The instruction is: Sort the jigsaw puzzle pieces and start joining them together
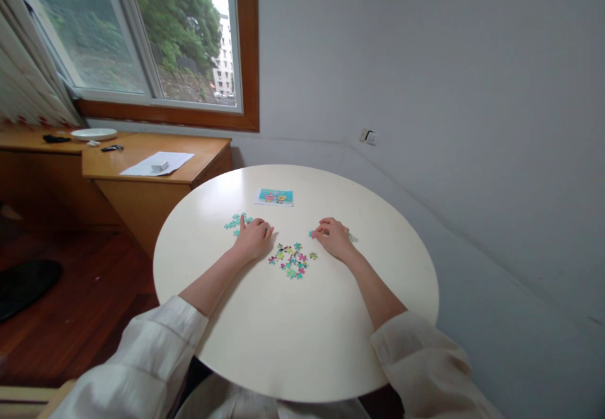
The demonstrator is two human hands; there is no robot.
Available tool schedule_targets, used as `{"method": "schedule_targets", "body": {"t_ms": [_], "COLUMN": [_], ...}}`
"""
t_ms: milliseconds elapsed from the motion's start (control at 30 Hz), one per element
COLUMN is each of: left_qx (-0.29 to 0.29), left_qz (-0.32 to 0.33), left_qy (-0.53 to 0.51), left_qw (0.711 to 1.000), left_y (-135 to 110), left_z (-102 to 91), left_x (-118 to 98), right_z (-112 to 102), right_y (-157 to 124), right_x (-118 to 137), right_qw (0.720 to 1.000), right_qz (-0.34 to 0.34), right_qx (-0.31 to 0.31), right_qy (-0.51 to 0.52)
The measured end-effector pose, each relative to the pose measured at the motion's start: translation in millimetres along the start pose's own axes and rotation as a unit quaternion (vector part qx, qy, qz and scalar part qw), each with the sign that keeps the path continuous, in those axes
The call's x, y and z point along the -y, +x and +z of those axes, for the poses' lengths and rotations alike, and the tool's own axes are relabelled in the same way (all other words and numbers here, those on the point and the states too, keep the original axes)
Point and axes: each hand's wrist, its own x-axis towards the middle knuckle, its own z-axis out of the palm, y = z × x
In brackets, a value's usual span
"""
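On a round cream table [293, 337] lie several small jigsaw pieces. My left hand [253, 237] rests on the table with its index finger stretched out onto a group of teal pieces [234, 222]; the other fingers are curled. My right hand [333, 236] is curled, its fingertips pinching at a few pieces [352, 237] by its side. A loose heap of multicoloured pieces [292, 260] lies between the two hands. A small picture card [275, 196] lies farther back on the table.
A wooden desk [155, 183] stands at the left under a window, bearing a sheet of paper [155, 163], a white plate [94, 133] and small dark items. A wall socket [368, 136] is on the grey wall. Dark wooden floor lies at the left.
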Motion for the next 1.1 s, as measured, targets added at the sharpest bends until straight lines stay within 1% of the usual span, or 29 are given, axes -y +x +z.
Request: {"method": "schedule_targets", "body": {"t_ms": [100,267,367,467,600,667,733,833,900,1000,1100], "left_qx": [0.005,0.001,-0.006,-0.02,-0.038,-0.047,-0.053,-0.058,-0.059,-0.059,-0.062], "left_qz": [-0.001,-0.005,-0.004,0.008,0.03,0.038,0.041,0.041,0.042,0.043,0.045], "left_qy": [0.0,0.001,-0.007,-0.022,-0.037,-0.036,-0.035,-0.041,-0.045,-0.05,-0.054], "left_qw": [1.0,1.0,1.0,1.0,0.998,0.998,0.997,0.997,0.996,0.996,0.996], "left_y": [-0.1,0.5,1.1,2.3,4.4,5.4,6.1,6.3,6.2,6.2,6.7], "left_z": [-0.9,0.2,2.3,5.2,9.9,11.9,13.4,14.5,14.9,15.6,16.4], "left_x": [-0.7,-1.4,-0.6,1.1,3.2,4.3,5.3,6.8,7.6,8.7,9.7], "right_z": [-0.5,1.2,2.3,2.0,-0.3,-2.6,-5.8,-10.9,-13.1,-13.3,-11.2], "right_y": [-2.7,-2.2,-1.7,-3.8,-8.0,-7.9,-5.3,1.4,5.2,7.3,6.5], "right_x": [3.5,0.4,-1.3,1.1,7.4,7.6,3.4,-10.5,-20.8,-30.7,-32.4], "right_qw": [1.0,0.999,0.999,0.998,0.989,0.988,0.992,0.998,0.998,0.995,0.995], "right_qz": [-0.004,-0.003,-0.021,-0.057,-0.132,-0.144,-0.122,-0.048,0.009,0.057,0.059], "right_qx": [0.009,-0.023,-0.022,0.001,0.055,0.053,0.02,-0.045,-0.064,-0.047,-0.025], "right_qy": [-0.016,-0.023,-0.018,-0.004,0.028,0.036,0.034,0.008,-0.022,-0.061,-0.08]}}
